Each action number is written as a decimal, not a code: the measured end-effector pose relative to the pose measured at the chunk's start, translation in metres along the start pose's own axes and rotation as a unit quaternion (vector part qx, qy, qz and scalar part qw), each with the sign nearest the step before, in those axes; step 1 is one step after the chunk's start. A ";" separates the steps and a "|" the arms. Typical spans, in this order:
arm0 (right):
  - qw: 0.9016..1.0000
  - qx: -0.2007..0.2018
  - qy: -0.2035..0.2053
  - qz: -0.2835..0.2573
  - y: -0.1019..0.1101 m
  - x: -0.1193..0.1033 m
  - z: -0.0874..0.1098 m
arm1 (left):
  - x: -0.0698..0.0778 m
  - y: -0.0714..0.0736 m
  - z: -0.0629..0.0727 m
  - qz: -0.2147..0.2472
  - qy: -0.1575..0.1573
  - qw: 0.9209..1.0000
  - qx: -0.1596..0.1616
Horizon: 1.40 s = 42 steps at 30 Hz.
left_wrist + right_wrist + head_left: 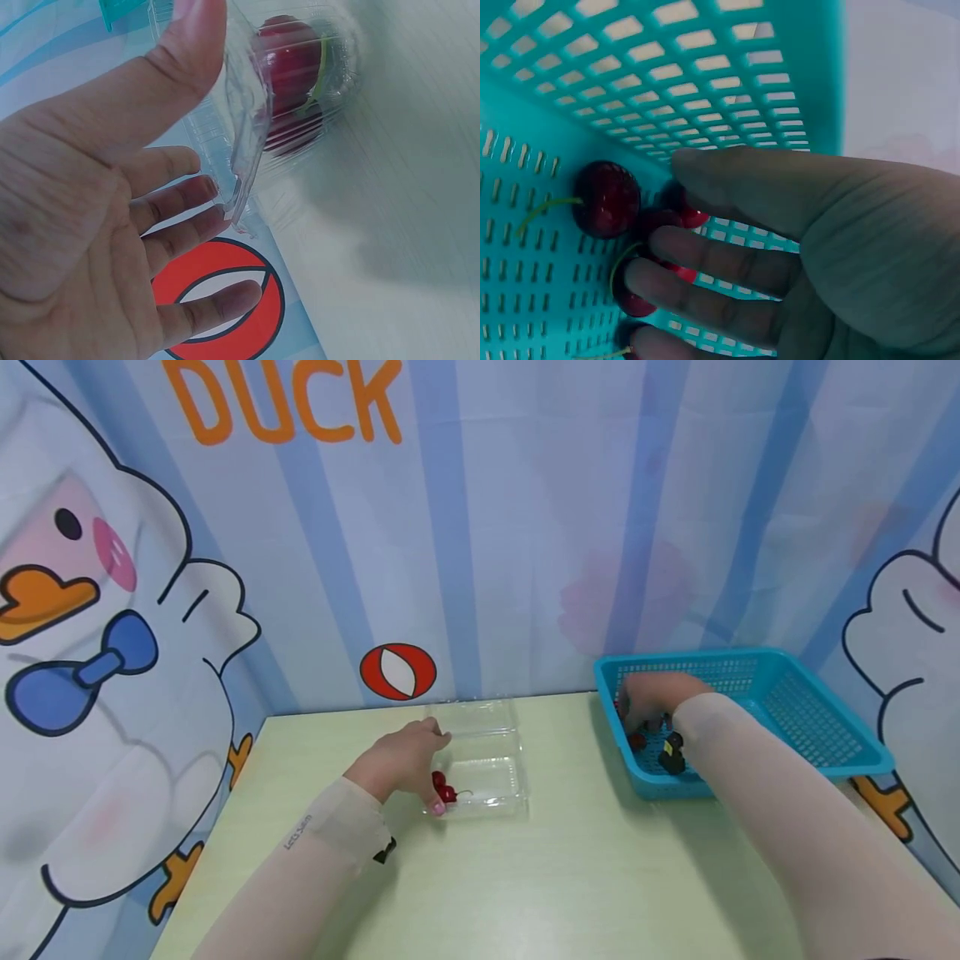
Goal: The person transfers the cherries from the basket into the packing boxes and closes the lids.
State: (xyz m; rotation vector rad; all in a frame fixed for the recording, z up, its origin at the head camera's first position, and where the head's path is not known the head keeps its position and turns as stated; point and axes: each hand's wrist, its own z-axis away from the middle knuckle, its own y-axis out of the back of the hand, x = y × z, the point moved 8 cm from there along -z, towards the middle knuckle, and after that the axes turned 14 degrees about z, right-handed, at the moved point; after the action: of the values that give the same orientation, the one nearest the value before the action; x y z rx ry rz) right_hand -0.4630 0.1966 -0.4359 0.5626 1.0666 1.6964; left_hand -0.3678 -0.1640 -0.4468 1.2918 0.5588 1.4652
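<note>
On the table, a clear plastic container lies with its lid folded back toward the wall. Red cherries sit in its left end, and in the left wrist view one cherry shows a green stem. My left hand spans the container's left side, thumb by the front corner, fingers loosely extended at the plastic. Over on the right, my right hand reaches into a turquoise basket. Its extended fingers touch dark red cherries in the basket's left end; the thumb tip rests beside one.
The basket's perforated walls rise around the right hand. A pale table runs up to a striped curtain with duck drawings. Small black devices sit at both wrists, the right one hanging inside the basket.
</note>
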 end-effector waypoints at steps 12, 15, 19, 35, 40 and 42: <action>0.999 -0.016 -0.028 0.004 -0.012 0.014 -0.020 | 0.002 0.001 0.002 0.001 0.009 1.000 0.000; 1.000 -0.017 -0.027 0.001 -0.015 0.014 -0.020 | 0.002 0.001 0.002 0.002 0.008 1.000 0.000; 1.000 -0.013 -0.026 0.002 -0.014 0.006 -0.011 | 0.002 0.002 0.002 -0.005 0.005 1.000 0.000; 1.000 0.009 0.004 -0.007 0.021 0.012 0.004 | 0.003 0.001 0.000 0.002 -0.005 1.000 0.000; 0.998 0.064 0.020 -0.023 0.051 0.002 0.021 | 0.001 0.000 0.000 0.010 -0.002 1.000 0.002; 0.996 0.080 0.031 -0.011 0.059 -0.008 0.026 | -0.001 0.000 0.001 0.011 0.001 1.000 0.003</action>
State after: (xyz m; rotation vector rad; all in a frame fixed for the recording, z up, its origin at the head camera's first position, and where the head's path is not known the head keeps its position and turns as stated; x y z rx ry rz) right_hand -0.4695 0.1932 -0.3710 0.5997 1.2577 1.6274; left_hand -0.3668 -0.1649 -0.4467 1.3059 0.5515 1.4842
